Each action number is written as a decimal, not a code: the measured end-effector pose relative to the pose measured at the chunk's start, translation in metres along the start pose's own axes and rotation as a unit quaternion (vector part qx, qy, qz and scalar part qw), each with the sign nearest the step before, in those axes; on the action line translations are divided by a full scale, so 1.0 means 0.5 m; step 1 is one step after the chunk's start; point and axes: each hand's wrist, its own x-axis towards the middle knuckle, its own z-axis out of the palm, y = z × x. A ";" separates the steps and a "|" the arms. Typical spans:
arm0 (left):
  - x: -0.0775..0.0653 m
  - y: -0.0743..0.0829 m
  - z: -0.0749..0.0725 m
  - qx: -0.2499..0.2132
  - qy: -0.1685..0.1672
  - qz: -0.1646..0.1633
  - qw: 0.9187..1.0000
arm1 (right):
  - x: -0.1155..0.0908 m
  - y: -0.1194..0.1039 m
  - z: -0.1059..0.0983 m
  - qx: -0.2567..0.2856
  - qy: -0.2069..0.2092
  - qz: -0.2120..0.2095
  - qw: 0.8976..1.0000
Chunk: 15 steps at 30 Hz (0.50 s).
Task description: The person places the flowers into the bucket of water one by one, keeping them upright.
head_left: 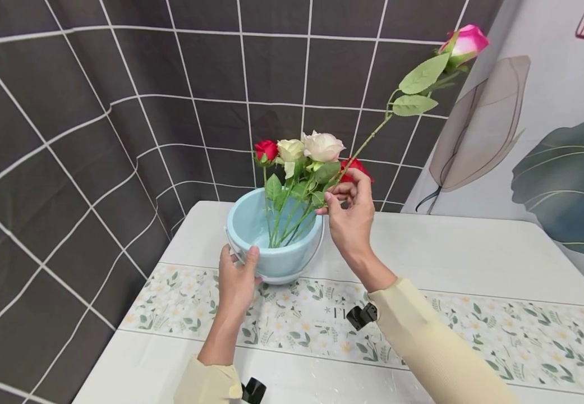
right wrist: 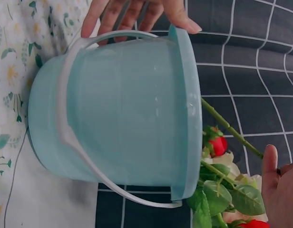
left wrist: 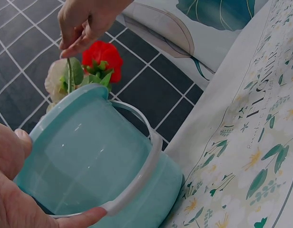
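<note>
A light blue bucket (head_left: 281,264) with a white handle (left wrist: 137,183) stands on the table. My left hand (head_left: 237,280) grips its left side, thumb near the rim and fingers along the wall and handle. Between thumb and fingers, my right hand (head_left: 353,216) pinches the stem of a long pink rose (head_left: 465,45) above the bucket's right rim. That stem slants up to the right; its lower end slopes toward the bucket. Inside stand a small red rose (head_left: 266,150), a yellowish rose (head_left: 290,151) and a white rose (head_left: 323,147). Another red rose (left wrist: 102,61) is partly behind my right hand.
The white table (head_left: 453,247) carries a floral printed band (head_left: 514,331) across its middle. Behind it hangs a dark sheet (head_left: 211,67) with white grid lines. To the right is a pale curtain (head_left: 549,73) printed with large leaves.
</note>
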 end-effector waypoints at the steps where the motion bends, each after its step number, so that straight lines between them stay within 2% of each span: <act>1: 0.000 0.001 0.000 0.001 0.001 0.000 1.000 | -0.001 0.002 0.002 -0.001 -0.002 0.002 1.000; 7: -0.002 0.002 0.000 0.004 0.003 -0.001 1.000 | -0.012 0.011 0.012 -0.027 -0.020 0.030 0.999; 15: -0.002 0.004 -0.001 0.005 0.004 -0.002 1.000 | -0.026 0.023 0.026 -0.059 -0.060 0.042 0.996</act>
